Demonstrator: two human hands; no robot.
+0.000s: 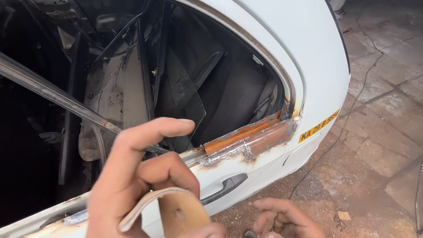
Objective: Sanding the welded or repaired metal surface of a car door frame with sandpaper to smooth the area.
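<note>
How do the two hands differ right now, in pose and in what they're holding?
The left hand is raised before the white car door, gripping a curved tan sanding pad; the right hand sits lower at the frame's bottom edge, with nothing visible in it. The left hand's index finger points out straight, while the right hand's fingers curl loosely. Both are bare.

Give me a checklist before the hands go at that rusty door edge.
1. Left hand grips the pad: ok, fingers curled round its curved tan edge.
2. Right hand free: cannot tell, the frame edge cuts it off.
3. Rusty strip on the door in view: ok, bare metal and rust show along the window line.
4. Pad touching door: not ok, held apart.
5. Handle out of the way: ok, below the strip.
6. Loose glass inside secured: cannot tell.
</note>
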